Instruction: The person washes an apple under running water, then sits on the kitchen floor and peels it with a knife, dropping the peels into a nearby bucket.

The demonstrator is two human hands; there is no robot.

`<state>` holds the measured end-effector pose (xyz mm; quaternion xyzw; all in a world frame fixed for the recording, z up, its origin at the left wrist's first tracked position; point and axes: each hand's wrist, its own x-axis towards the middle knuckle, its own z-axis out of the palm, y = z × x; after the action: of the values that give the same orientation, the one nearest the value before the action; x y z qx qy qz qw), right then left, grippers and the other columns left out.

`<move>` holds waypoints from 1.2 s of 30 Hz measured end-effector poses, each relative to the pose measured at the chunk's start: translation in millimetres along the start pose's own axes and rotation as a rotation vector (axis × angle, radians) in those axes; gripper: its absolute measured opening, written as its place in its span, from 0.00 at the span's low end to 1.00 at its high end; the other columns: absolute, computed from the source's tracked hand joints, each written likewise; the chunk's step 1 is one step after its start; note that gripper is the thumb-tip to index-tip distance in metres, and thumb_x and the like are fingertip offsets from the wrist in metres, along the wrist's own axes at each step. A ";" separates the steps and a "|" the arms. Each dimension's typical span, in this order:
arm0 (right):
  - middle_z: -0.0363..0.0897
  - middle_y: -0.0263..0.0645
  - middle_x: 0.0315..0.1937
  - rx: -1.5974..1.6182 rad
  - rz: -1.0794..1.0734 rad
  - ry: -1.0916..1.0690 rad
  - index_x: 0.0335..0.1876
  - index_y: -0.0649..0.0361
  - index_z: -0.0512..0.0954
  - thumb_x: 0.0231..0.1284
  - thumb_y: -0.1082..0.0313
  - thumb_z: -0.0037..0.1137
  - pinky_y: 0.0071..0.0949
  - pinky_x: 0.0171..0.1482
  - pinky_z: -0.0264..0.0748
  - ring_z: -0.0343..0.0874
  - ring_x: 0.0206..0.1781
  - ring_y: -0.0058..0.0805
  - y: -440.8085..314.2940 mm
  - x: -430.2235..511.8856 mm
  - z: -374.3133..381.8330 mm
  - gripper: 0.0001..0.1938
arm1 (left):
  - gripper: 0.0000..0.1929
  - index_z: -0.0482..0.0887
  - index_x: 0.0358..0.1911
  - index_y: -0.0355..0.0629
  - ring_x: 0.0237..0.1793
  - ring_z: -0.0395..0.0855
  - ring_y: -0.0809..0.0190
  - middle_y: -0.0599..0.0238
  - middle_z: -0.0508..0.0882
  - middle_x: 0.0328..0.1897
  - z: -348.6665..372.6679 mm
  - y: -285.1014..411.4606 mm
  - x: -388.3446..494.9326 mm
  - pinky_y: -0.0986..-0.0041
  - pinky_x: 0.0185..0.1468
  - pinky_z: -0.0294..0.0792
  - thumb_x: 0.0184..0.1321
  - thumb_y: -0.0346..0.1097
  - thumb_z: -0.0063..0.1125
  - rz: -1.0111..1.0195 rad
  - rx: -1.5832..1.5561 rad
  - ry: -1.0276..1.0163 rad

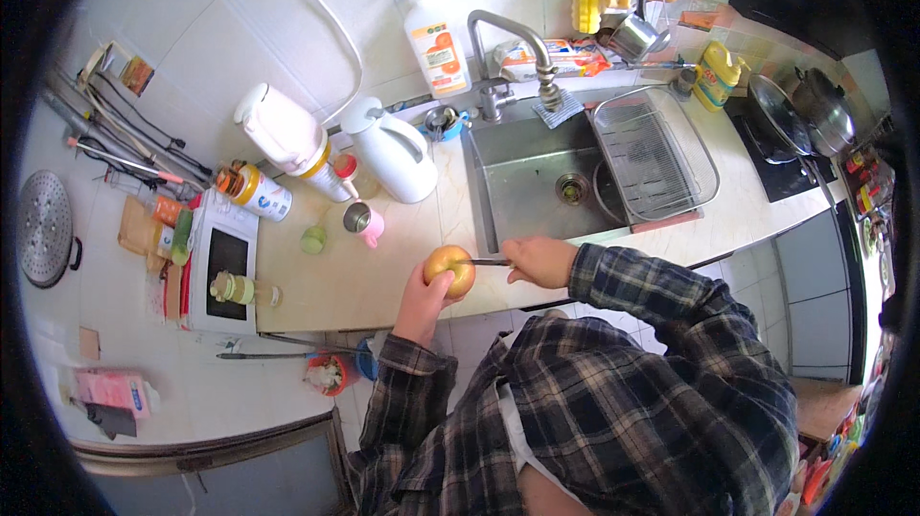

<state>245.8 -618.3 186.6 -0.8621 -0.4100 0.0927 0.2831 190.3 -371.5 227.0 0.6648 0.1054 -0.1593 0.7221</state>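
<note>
A round yellow-orange fruit [449, 272], perhaps an apple or a pear, is held in my left hand [425, 300] above the counter's front edge. My thumb lies across its upper face. In my right hand [539, 261] is the handle of a thin dark tool [491, 262], which looks like a small knife. Its tip meets the fruit near the stem hollow; how deep it goes cannot be told. Behind the fruit, a pink metal cup [364, 223] and a small green object [313, 239] stand on the counter [402, 257].
A steel sink [528, 192] with a wire drying basket [658, 157] lies beyond my right hand. A white jug [395, 157], a soap bottle [438, 56] and a white appliance [280, 128] line the wall. At left stands a microwave [226, 264]; a red bin [327, 376] sits below.
</note>
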 end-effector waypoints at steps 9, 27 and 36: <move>0.78 0.51 0.39 0.165 0.136 0.195 0.44 0.59 0.71 0.63 0.63 0.55 0.46 0.46 0.75 0.79 0.43 0.54 54.3 17.7 -28.3 0.11 | 0.23 0.67 0.61 0.34 0.53 0.80 0.54 0.53 0.76 0.57 -16.7 -17.2 3.4 0.60 0.51 0.80 0.65 0.37 0.49 -0.035 -0.089 0.200; 0.67 0.41 0.68 -0.310 1.175 0.368 0.79 0.41 0.48 0.68 0.60 0.43 0.57 0.60 0.64 0.64 0.69 0.44 264.6 225.0 -24.5 0.34 | 0.25 0.65 0.62 0.40 0.53 0.79 0.49 0.53 0.73 0.57 -61.3 -100.8 -148.5 0.55 0.47 0.80 0.64 0.42 0.47 -0.188 -0.279 0.804; 0.63 0.51 0.70 -0.405 1.239 0.238 0.79 0.33 0.43 0.71 0.58 0.36 0.68 0.60 0.62 0.56 0.75 0.44 294.7 257.7 -44.1 0.33 | 0.24 0.66 0.60 0.39 0.51 0.80 0.46 0.51 0.74 0.56 -61.2 -132.5 -168.8 0.52 0.46 0.81 0.62 0.42 0.48 -0.265 -0.357 0.901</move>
<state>622.6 -589.1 75.3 -0.9790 0.1865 0.0634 0.0531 -11.6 -304.2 160.0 0.5145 0.5160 0.0739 0.6809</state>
